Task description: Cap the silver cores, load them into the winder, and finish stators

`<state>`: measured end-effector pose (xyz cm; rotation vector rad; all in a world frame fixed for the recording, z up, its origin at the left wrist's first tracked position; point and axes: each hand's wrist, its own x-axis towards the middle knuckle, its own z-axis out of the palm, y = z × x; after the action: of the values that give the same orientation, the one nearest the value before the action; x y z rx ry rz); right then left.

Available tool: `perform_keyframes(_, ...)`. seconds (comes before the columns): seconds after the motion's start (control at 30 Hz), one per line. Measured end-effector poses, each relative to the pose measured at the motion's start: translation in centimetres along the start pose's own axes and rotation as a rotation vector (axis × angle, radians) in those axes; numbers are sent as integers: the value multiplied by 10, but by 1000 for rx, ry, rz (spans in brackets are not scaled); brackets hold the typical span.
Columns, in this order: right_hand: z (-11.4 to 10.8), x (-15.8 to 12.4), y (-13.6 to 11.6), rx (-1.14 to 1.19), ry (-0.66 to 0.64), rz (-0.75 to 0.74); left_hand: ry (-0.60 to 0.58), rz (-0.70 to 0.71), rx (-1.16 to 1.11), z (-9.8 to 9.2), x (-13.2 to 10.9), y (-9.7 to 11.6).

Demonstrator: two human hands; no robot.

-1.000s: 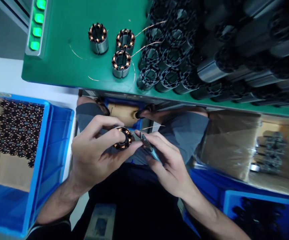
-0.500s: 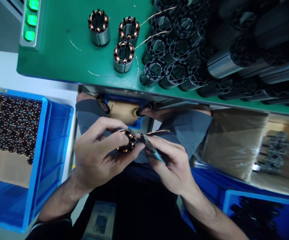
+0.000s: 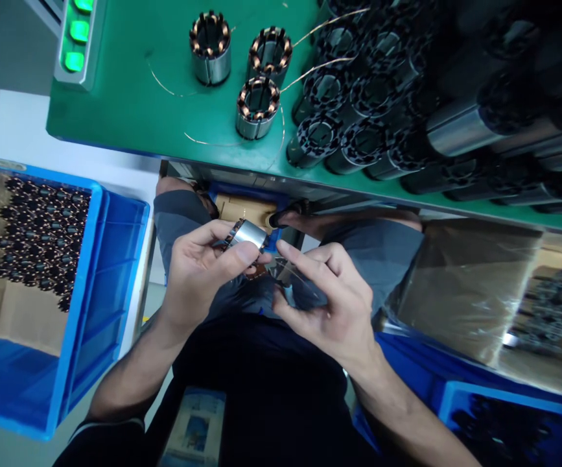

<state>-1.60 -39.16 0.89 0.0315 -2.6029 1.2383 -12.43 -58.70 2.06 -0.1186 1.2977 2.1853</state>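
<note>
My left hand (image 3: 200, 275) grips a motor stator (image 3: 248, 235) above my lap, turned on its side so its smooth steel wall faces up. Its wound end points toward my left fingers. Beside it, my right hand (image 3: 332, 301) holds a pair of small cutting pliers (image 3: 286, 288) with a blue-grey handle, the jaws blurred and close to my left fingertips. My right index finger stretches out toward the stator. Three stators wound with copper stand on the green bench, among them the front wound stator (image 3: 257, 109); thin wire tails stick out from them.
Rows of black-ended stator cores (image 3: 317, 139) fill the right of the green bench (image 3: 129, 117). At left, a blue crate (image 3: 93, 259) holds many copper-wound parts (image 3: 42, 233). A plastic-lined carton (image 3: 470, 285) and another blue bin (image 3: 448, 395) sit at right.
My left hand has tilted the stator from wound end up to lying on its side. My right hand has drawn slightly away, its index finger extended and the pliers turned. The view has shifted slightly.
</note>
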Motion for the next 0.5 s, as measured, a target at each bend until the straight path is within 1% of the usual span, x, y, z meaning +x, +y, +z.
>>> perform_keyframes(0.13, 1, 3, -3, -33, 23, -25, -44, 30, 0, 2, -1, -6)
perform_keyframes(0.27, 1, 4, 0, 11, 23, -23, -70, 49, 16, 3, 1, -11)
perform_keyframes(0.5, -1, 0, 4, 98, -1, 20, -66, 56, 33, 5, 0, -12)
